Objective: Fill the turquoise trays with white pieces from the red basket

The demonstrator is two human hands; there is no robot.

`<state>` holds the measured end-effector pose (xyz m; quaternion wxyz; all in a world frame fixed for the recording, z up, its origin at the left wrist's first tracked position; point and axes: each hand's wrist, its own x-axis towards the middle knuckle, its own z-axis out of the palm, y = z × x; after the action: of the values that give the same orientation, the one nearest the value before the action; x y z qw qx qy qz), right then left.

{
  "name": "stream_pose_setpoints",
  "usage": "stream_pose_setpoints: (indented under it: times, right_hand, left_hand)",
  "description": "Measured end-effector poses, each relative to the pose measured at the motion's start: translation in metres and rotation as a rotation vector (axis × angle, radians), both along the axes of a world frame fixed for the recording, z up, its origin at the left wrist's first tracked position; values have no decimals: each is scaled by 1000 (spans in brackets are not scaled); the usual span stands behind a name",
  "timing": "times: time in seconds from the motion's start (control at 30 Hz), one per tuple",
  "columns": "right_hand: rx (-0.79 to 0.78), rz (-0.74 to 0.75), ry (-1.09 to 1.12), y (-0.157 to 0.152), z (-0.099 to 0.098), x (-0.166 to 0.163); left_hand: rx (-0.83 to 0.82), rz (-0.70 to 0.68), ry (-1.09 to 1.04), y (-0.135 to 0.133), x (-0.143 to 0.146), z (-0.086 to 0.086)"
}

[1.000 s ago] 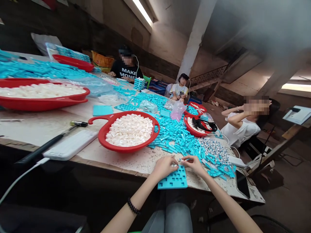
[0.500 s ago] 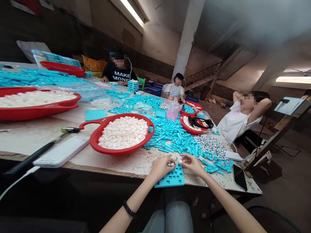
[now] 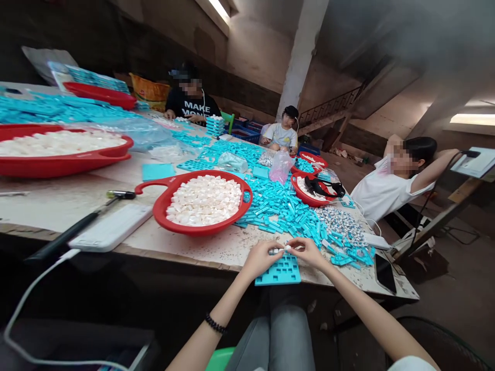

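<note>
My left hand (image 3: 261, 256) and my right hand (image 3: 308, 250) meet over a turquoise grid tray (image 3: 279, 272) at the table's near edge. Both pinch a small white part (image 3: 280, 250) between their fingertips, just above the tray. A heap of turquoise pieces (image 3: 284, 210) and a pile of small white-and-grey parts (image 3: 340, 226) lie just beyond my hands. A red basin (image 3: 167, 199) full of white blocks sits to the left of the heap.
A hammer (image 3: 83, 221), a white flat box (image 3: 112, 229) with a cable, and a second red basin (image 3: 65, 161) lie on the left. A black phone (image 3: 383, 273) rests at the right corner. Three other people sit along the far and right sides.
The camera view has shifted slightly. My hands stay together over the tray with the small part. The person on the right has leaned back with arms raised behind the head.
</note>
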<state>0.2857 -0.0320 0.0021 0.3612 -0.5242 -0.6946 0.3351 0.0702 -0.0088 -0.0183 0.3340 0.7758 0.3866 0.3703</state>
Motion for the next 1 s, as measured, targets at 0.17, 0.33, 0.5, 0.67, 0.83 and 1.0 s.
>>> stream_pose_setpoints:
  times: [0.17,0.33,0.5,0.67,0.83,1.0]
  right_hand:
    - [-21,90,-52,1,7,0]
    - [21,116,-141,1,8,-2]
    - [81,161,-272,2,17,-4]
    - [80,206,-411,9,25,-6]
    - [66,150,-448,10,23,-6]
    - [72,161,-400,3,22,-5]
  left_hand:
    - [-25,-18,-16,2,0,-2]
    - [-24,-35,-27,4,1,-5]
    - [-32,-29,-14,5,2,-5]
    - [-25,-26,-2,5,2,-5]
    - [-6,-29,3,4,2,-2]
    - [-12,-26,3,4,2,0]
